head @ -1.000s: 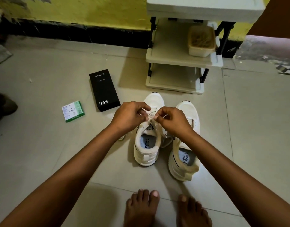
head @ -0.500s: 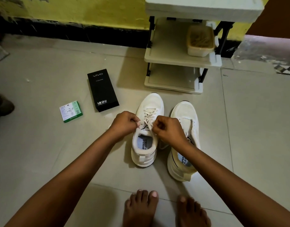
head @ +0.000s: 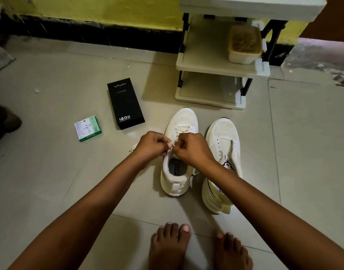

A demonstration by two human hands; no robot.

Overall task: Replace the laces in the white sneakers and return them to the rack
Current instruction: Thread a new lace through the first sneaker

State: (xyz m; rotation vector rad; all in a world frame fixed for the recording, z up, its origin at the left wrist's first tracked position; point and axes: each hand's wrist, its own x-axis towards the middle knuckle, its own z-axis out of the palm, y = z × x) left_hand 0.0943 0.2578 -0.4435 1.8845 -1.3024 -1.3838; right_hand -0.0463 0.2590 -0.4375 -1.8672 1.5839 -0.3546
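Resting on rack [head: 215,64]: tub [head: 244,44]

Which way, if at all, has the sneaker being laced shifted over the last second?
No. The sneaker keeps the same spacing from the black box and the rack; only the camera view shifted slightly.

Left hand [head: 151,145]: fingers curled, thumb pinched against forefinger. Right hand [head: 192,148]: fisted likewise, knuckles upward. Fingertips of both are brought nearly together. Forearms extended forward, converging.
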